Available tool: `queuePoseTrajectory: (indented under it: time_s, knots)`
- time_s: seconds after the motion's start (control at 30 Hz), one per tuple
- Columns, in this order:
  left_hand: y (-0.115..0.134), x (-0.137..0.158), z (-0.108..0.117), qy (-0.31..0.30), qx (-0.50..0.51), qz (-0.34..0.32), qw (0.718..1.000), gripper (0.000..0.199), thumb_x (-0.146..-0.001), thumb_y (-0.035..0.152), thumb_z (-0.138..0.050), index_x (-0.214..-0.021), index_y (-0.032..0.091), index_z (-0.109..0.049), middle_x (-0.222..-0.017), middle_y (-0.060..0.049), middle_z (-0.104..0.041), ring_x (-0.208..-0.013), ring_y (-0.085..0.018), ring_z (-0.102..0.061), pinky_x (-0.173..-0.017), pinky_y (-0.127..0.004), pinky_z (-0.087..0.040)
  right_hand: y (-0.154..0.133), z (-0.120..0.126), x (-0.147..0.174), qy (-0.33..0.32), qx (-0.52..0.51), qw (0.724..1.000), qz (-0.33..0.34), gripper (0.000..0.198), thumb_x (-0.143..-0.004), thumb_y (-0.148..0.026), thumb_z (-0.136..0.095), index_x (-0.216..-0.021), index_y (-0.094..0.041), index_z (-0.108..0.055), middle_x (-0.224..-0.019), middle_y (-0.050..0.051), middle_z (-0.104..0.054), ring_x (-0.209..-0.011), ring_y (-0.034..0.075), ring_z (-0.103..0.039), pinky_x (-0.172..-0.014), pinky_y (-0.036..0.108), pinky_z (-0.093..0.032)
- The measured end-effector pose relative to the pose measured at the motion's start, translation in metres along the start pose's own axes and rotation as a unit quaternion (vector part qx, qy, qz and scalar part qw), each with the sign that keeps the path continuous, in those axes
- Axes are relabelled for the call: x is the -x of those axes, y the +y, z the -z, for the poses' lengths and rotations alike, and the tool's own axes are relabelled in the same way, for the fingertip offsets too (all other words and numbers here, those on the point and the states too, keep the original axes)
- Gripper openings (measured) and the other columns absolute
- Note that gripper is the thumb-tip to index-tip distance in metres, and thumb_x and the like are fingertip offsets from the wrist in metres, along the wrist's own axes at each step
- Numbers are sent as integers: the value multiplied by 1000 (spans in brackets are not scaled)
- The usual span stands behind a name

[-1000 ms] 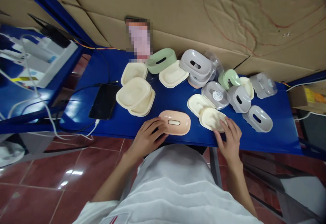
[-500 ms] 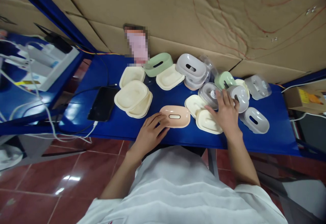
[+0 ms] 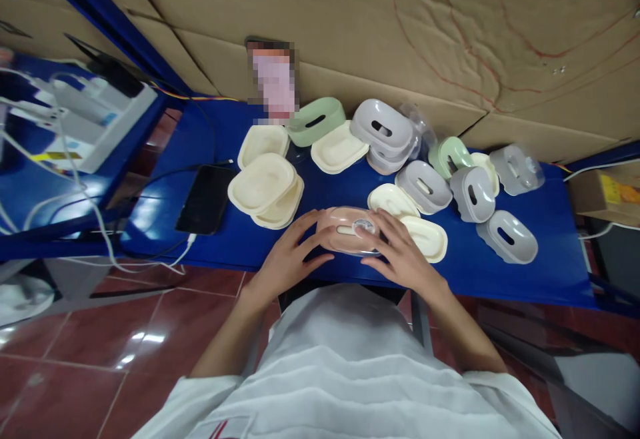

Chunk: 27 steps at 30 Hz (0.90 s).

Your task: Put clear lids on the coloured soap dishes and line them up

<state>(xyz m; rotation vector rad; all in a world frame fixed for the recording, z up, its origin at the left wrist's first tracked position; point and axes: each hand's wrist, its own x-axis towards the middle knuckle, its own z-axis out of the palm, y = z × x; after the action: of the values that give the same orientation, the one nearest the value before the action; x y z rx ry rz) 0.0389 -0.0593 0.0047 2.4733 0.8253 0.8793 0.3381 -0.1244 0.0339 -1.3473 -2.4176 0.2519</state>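
Note:
A peach soap dish [image 3: 333, 242] with a central slot lies near the table's front edge. Over it sits a clear plastic lid [image 3: 367, 227] with a round white sticker; whether it is fully seated I cannot tell. My left hand [image 3: 295, 249] grips the dish's left end, fingers on top and thumb at the front. At the other end, my right hand [image 3: 403, 249] has its fingers on the lid, thumb towards the front. Cream trays [image 3: 427, 238] lie just right of the dish, and an uncovered grey soap dish [image 3: 424, 187] stands behind them.
Several cream trays [image 3: 263, 182] lie left of centre. Green [image 3: 320, 121] and grey soap dishes [image 3: 507, 236] spread along the back and right. A black phone [image 3: 203, 199] with a white cable lies at left, near a white power-strip box [image 3: 125, 126]. Cardboard [image 3: 340, 32] walls the back.
My right hand has carried the clear lid from the grey soap dish leftwards onto the peach one. My left hand has stayed at the peach dish.

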Motion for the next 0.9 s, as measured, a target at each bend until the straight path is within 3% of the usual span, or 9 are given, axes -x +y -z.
queuePoseTrajectory:
  time_s: [0.13,0.4,0.57,0.7,0.9]
  knots:
    - [-5,2,-2,-21,33,30,999,58,-101,32,-75,-153,28,-52,-161,-18,-52,-145,-32,-60,-116,-54,-59,-3,-6,-16,-25,23,999,20,64,-105,-38,-68,-165,-27,-47,-176,15,-36,-168,37,-23,-130,61,-40]
    - [-8,10,-13,13,31,43,999,50,-101,26,-75,-148,30,-58,-158,-15,-53,-137,-30,-66,-109,-49,-64,-4,-11,-19,-42,86,995,34,73,-99,-41,-75,-165,-29,-48,-173,16,-41,-167,38,-24,-131,59,-42]
    - [-8,11,-15,21,13,29,999,51,-100,27,-75,-148,27,-57,-156,-18,-55,-130,-29,-69,-106,-49,-66,-5,-16,-14,-26,120,992,33,89,-94,-44,-80,-171,-29,-37,-178,17,-30,-166,40,-25,-130,58,-43]
    - [-7,9,-14,26,14,24,999,52,-101,26,-75,-149,27,-56,-157,-18,-54,-136,-31,-66,-108,-50,-65,-5,-19,-10,-8,155,987,42,98,-96,-48,-77,-175,-28,-23,-180,20,-22,-165,40,-27,-128,56,-46]
    - [-5,6,-14,30,23,25,999,53,-101,25,-74,-150,28,-55,-157,-17,-54,-138,-30,-66,-110,-49,-64,-1,-24,-4,2,149,988,40,98,-97,-47,-76,-176,-31,-20,-180,16,-24,-166,38,-25,-129,55,-46]
